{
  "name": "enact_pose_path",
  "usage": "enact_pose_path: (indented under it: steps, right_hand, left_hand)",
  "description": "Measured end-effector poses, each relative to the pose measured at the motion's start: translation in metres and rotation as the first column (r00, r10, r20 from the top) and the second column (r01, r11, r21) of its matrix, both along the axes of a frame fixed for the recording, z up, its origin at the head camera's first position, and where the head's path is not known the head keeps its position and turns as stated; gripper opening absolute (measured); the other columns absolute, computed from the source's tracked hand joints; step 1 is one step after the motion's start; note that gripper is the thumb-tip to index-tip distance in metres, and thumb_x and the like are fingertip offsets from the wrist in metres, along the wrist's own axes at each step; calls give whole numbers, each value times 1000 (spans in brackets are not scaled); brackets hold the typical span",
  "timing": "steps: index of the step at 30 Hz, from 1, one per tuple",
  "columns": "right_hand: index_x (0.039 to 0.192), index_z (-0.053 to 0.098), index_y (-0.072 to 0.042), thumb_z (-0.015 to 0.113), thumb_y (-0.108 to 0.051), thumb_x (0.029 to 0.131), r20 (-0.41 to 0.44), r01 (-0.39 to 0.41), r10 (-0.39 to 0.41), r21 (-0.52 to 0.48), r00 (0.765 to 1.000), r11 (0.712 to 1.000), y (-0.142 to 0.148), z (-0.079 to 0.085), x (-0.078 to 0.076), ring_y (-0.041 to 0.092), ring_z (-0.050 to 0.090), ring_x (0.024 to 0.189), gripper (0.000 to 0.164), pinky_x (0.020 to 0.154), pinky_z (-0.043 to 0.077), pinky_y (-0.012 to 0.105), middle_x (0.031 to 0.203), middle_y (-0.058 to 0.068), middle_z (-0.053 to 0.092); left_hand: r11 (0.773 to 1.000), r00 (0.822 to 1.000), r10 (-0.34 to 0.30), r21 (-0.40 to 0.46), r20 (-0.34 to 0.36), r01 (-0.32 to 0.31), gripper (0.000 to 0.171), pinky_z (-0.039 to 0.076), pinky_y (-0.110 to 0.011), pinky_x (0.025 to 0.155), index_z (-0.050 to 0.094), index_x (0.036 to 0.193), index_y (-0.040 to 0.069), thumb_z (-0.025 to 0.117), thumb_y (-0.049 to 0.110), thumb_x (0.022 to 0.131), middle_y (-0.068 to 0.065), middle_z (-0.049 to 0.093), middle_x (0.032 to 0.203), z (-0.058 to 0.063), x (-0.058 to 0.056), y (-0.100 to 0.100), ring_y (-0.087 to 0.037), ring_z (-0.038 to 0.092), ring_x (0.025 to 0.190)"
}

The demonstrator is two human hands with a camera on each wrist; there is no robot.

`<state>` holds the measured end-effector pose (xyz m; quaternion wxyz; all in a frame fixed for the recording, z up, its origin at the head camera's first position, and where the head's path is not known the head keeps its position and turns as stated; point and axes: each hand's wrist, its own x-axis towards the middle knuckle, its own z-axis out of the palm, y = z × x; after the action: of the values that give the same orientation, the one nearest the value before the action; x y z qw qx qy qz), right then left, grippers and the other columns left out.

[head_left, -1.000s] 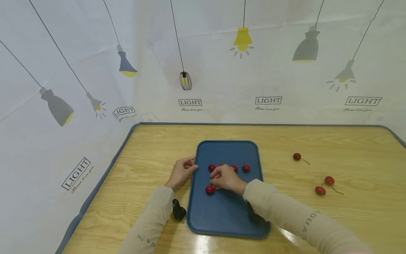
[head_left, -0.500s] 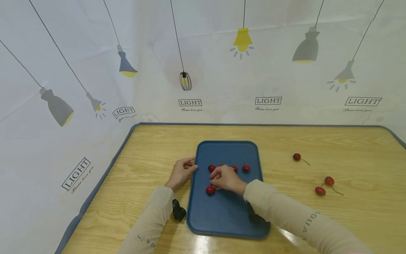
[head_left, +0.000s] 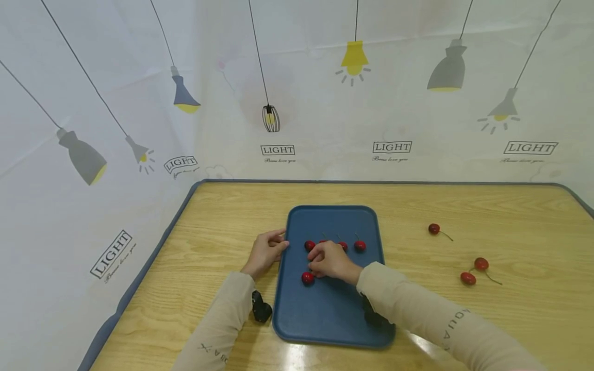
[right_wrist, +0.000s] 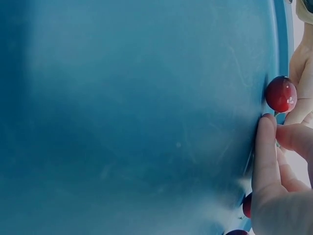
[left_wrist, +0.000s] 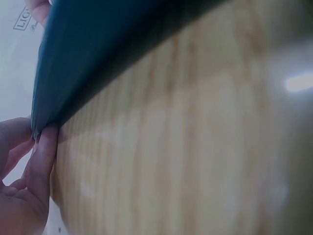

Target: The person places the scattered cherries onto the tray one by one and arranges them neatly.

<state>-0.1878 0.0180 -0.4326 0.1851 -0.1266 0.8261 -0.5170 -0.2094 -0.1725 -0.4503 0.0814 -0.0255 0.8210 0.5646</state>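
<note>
while near hands [head_left: 331, 260], red cherries [head_left: 307, 278]

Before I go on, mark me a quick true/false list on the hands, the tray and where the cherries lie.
1. The left hand holds the left edge of the blue tray. True.
2. Every cherry is on the tray. False: a far cherry and a nearer pair of cherries lie on the table to the right.
3. The front cherry on the tray sits apart from the back row of cherries. True.
4. The right hand is out over the bare table. False: the right hand is over the tray, its fingers at the front cherry's stem.
</note>
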Motion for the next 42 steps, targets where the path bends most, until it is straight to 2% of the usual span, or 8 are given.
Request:
enact_pose_path:
  steps: [19,33,37,42]
  right_hand:
    - [90,61,7,64,3,77,15,18,-18,-2,1000,1000,4,5,-2,17,60,56,14,52,52,28,67,8,61]
    - [92,60,9,63,0,78,-87,-84,78,-60,993,995,47,15,21,17,60,58,16,52,51,28,74,8,59]
    - [97,59,9,63,-2,80,-136,-132,118,-100,984,986,61,18,28,19,61,64,21,57,52,29,82,10,58]
    - [100,59,8,63,-4,81,-230,-143,115,-110,966,984,81,20,33,19,59,72,22,61,51,26,91,17,58]
  left_hand:
    - [1000,1000,2,-17,6,-2,41,51,-28,59,52,125,9,60,9,84,-10,54,95,0,-2,0,-16,54,77]
    - [1000,1000,-8,-28,-1,8,41,51,-29,59,52,125,8,60,8,85,-10,55,96,-1,-2,0,-16,54,77]
    - [1000,1000,0,-18,5,1,41,51,-29,60,52,125,9,60,9,85,-10,54,96,-2,-2,-1,-17,54,77]
    - [1000,1000,-1,-17,3,1,41,51,-29,59,52,124,7,60,9,85,-10,55,96,-2,-2,-1,-16,54,77]
